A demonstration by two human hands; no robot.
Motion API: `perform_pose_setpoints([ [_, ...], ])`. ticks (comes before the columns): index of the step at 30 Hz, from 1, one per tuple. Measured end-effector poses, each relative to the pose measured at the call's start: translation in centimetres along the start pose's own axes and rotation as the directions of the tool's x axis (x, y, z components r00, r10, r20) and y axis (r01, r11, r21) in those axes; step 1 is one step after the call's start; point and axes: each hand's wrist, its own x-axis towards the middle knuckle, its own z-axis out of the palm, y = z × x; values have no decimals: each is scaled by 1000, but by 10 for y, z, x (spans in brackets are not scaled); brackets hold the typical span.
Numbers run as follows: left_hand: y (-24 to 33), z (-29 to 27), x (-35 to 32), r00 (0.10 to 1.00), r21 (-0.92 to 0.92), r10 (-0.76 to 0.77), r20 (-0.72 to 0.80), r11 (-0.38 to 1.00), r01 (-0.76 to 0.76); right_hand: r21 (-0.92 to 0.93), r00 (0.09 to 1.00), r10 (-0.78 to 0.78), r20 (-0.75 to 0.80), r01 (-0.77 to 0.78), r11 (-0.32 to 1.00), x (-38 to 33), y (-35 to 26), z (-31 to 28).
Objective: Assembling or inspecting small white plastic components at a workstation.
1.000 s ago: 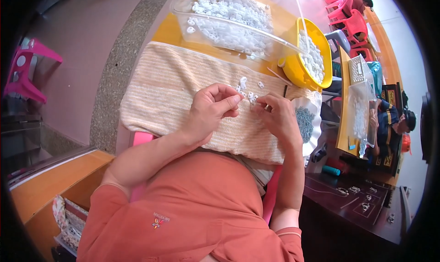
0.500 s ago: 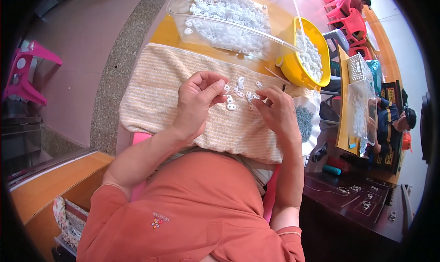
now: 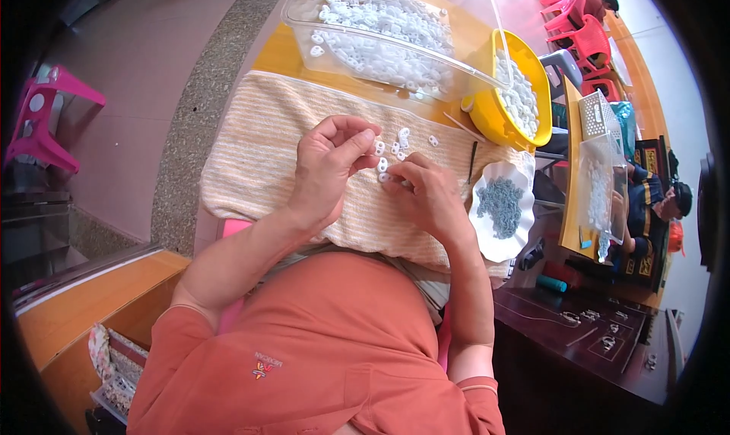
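Note:
Small white plastic pieces with two holes (image 3: 403, 135) lie loose on a striped beige towel (image 3: 262, 146). My left hand (image 3: 331, 161) is closed in a pinch, thumb against the forefinger; what sits between the tips is hidden. Right by its thumb tip is one white two-hole piece (image 3: 379, 147). My right hand (image 3: 430, 195) has its fingers curled and pressed together at the nearest white piece of the group (image 3: 383, 177), covering part of it. A lone piece (image 3: 433, 141) rests farther right.
Behind the towel stands a clear plastic bin (image 3: 380, 36) of white pieces. Beside it is a yellow basin (image 3: 544, 93), also full of them. At right, a white scalloped dish (image 3: 487, 237) holds grey-blue bits. A dark thin tool (image 3: 472, 161) and a pale stick (image 3: 462, 126) lie near the basin.
My right hand has moved left and slightly nearer, from the right-hand pieces to those beside my left hand. The scalloped dish and dark tool are now uncovered. My left hand has hardly moved.

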Motion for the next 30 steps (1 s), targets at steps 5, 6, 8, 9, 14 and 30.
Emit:
perform_pose_setpoints([
  [5, -3, -1, 0, 1000, 13, -15, 7, 1000, 15, 67, 1000, 3, -20, -2, 998, -3, 4, 2],
  [6, -3, -1, 0, 1000, 19, -19, 12, 1000, 19, 67, 1000, 4, -20, -3, 998, -4, 6, 2],
  [8, -3, -1, 0, 1000, 25, -23, 17, 999, 23, 57, 999, -15, -36, 17, 998, -5, 8, 3],
  [9, -3, 0, 0, 999, 31, -28, 23, 999, 27, 56, 999, -15, -36, 17, 998, -6, 6, 1],
  [14, -6, -1, 0, 998, 31, -43, 37, 999, 42, 6, 982, 128, -137, -128, 992, -13, 4, -13],
  [30, -18, -2, -7, 969, 143, -189, 159, 976, 167, -77, 982, 64, -179, -79, 994, -21, 21, -6],
])
